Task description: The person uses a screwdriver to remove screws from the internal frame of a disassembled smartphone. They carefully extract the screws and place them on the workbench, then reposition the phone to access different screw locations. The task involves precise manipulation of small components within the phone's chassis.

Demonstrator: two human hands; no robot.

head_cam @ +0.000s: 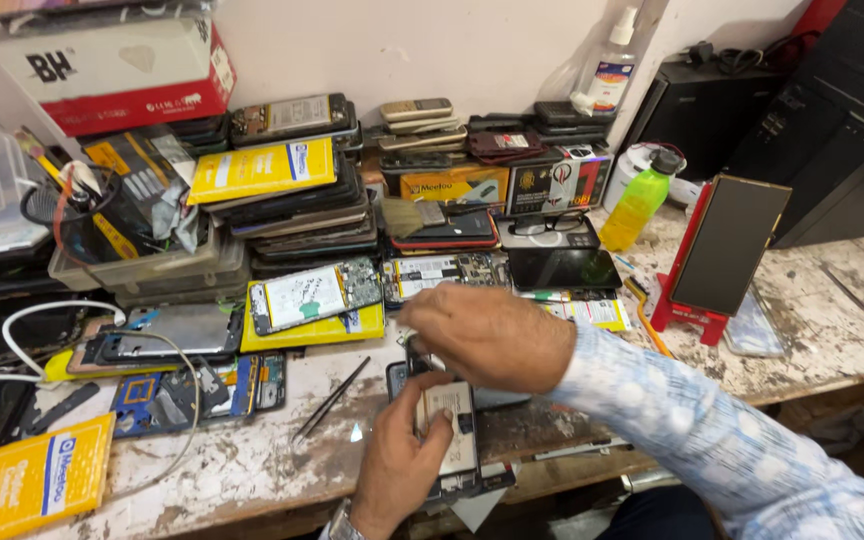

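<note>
Left hand [402, 455] gripping opened phone [452, 430], right hand [487, 335] pinching above, worn paint-chipped workbench [252, 465], stacked phones [302, 215]

Free strip on the counter [252, 470] just left of the tweezers [332, 398], reachable from the front edge. Behind the tweezers, opened phones [314, 293] and stacked phones [302, 205] block. Well right, red stand [717, 255] obstructs.
</note>
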